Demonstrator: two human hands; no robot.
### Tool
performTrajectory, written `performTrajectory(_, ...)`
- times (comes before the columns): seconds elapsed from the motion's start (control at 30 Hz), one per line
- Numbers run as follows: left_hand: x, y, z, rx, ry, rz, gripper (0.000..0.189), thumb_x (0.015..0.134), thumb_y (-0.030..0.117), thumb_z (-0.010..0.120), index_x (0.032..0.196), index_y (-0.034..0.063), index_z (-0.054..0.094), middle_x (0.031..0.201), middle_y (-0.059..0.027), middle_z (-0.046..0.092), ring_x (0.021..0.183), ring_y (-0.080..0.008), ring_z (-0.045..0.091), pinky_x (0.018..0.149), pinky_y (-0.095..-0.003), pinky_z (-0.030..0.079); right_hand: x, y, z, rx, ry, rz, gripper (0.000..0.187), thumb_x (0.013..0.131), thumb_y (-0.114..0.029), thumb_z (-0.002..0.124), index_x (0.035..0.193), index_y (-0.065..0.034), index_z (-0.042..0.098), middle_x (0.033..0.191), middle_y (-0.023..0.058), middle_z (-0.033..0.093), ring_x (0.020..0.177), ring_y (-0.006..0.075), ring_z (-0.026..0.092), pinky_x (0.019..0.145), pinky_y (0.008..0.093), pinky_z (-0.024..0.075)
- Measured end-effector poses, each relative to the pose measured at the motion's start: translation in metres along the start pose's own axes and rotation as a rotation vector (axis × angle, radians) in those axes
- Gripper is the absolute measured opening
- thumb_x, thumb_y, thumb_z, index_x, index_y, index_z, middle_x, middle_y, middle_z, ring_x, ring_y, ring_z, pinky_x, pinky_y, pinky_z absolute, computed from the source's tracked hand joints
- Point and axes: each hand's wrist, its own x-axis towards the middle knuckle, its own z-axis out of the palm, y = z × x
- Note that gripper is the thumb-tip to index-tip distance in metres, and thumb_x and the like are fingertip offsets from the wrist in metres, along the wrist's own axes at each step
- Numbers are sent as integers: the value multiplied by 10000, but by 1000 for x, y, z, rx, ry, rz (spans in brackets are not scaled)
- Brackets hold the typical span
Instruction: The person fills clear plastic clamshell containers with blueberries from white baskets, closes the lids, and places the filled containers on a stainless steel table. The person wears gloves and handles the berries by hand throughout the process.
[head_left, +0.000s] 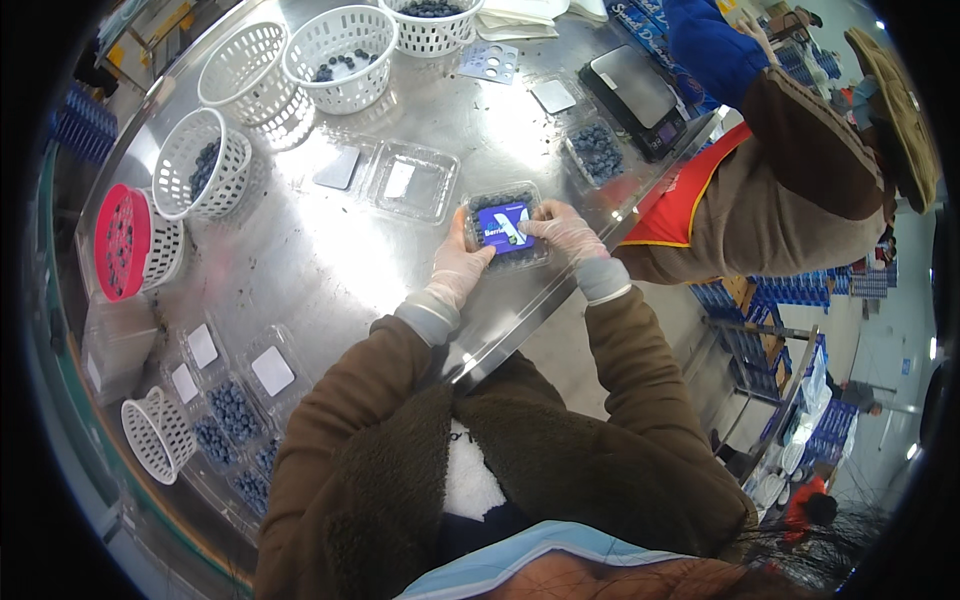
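Observation:
A transparent plastic punnet of blueberries (514, 259) is at the near edge of the metal table, its lid shut. A purple and white label (504, 227) lies on the lid. My left hand (459, 262), in a thin translucent glove, grips the punnet's left side with the thumb on the label's lower corner. My right hand (564, 228), gloved alike, is at the punnet's right side, its fingertips on the label's right edge. Just beyond, an open transparent punnet (427, 199) with a white pad inside lies beside its lid. A filled, open punnet (595, 152) stands to the right.
White perforated baskets (341, 64), some with blueberries, line the table's far left. A pink basket (122, 241) leans there. Filled punnets (232, 411) stand at lower left. A digital scale (634, 94) and a sheet of labels (489, 62) lie beyond. A co-worker (757, 180) stands close right.

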Motion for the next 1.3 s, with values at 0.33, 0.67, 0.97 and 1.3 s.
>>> performTrajectory(0.33,3,6,2,64,0,262,799,942,554,365,1428,-53,178,1448,-248,288,1364,-341,246,1119,-348,212,31,23,-36,518,-72,-102,374,928,-398,509,1011,-55,633,957,27,614,900,160,570,807,300,462)
performTrajectory(0.67,-146,-16,-80,99,-264,318,724,946,498,399,1435,-8,231,1437,-220,338,1324,-339,344,1107,-382,280,11,-9,-11,77,306,-323,413,929,-425,532,1059,-52,650,905,6,603,738,84,508,667,215,404)
performTrajectory(0.97,-344,-169,-212,-26,825,180,403,954,154,502,1330,15,456,1210,-117,565,1084,-160,546,941,-280,451,-117,-31,250,-445,-417,-692,203,876,-170,596,1013,-28,646,933,115,651,861,225,618,786,320,486)
performTrajectory(1.3,-369,-227,-269,-254,1025,262,415,907,58,546,1311,-5,471,1042,-27,540,800,-56,470,720,-186,422,-138,-56,470,-655,-616,-603,487,858,-217,578,1258,32,456,869,203,651,797,312,640,715,385,498)
